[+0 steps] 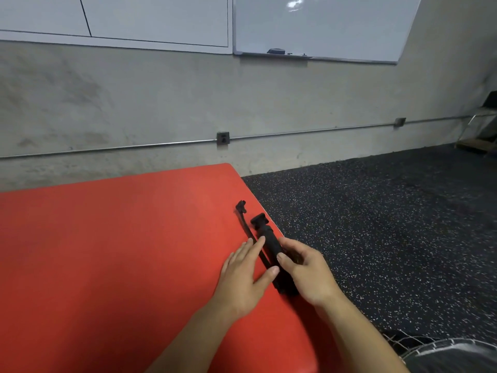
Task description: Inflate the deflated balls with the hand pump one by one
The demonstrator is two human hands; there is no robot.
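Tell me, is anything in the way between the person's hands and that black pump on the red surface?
Nothing visible. The right hand already grips the pump, and the left hand touches it with straight fingers.

Black hand pump (271,251) on red mat (107,251)

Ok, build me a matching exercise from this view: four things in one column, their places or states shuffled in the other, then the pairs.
Things:
1. hand pump
2. pump hose
3. left hand
4. whiteboard eraser

Places or states:
A. flat on the red mat, fingers straight
B. on the whiteboard's tray
C. gripped by the right hand near the mat's edge
D. lying on the mat, its end beyond the pump's handle

Pairs: 1-C, 2-D, 3-A, 4-B
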